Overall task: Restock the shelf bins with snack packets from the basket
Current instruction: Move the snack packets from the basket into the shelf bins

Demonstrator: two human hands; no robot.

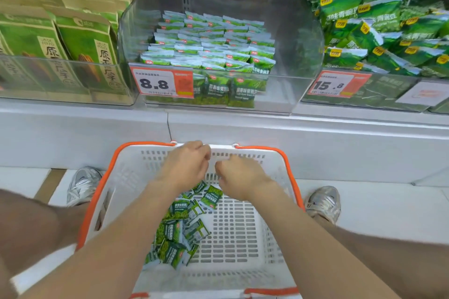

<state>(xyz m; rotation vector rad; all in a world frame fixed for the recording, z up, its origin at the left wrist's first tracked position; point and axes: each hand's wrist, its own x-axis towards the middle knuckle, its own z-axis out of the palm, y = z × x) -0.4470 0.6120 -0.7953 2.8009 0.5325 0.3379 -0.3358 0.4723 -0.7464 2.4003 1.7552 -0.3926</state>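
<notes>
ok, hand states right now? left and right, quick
Left hand: curled over the basket, fingers hidden; cannot tell whether it holds anything.
Right hand: curled the same way, blurred; cannot tell either.

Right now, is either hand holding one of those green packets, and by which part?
Neither seems to. The left hand and right hand hover loosely curled over the basket, above the green packets. Their undersides are hidden, so no grip is certain.
</notes>
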